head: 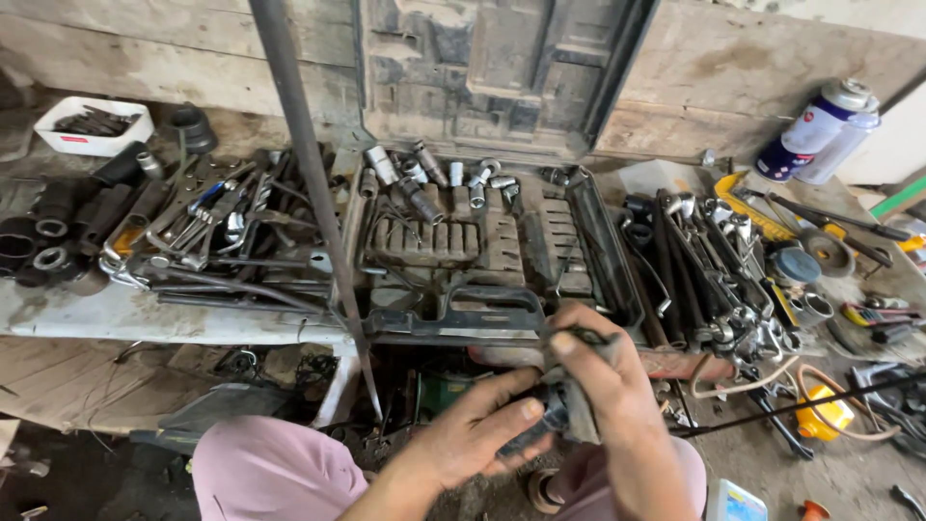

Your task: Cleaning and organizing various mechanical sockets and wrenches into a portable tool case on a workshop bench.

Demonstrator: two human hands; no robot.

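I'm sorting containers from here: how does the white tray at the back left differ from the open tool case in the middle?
The white tray is small, pale and lidless; the open tool case is large, dark, grimy, with its lid raised. The tray holds dark pieces in a loose pile; the case has moulded slots and scattered sockets. Both sit on the bench, holding metal parts.

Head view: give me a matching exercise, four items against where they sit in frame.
Items:
1. white tray
2. spray can
3. open tool case
4. yellow container

Places:
A. far right, low, beside a tan hose
B. upper left, holding dark metal bits
C. centre, sockets along its back
D. upper right, leaning at the wall

Pairs: 1-B, 2-D, 3-C, 4-A
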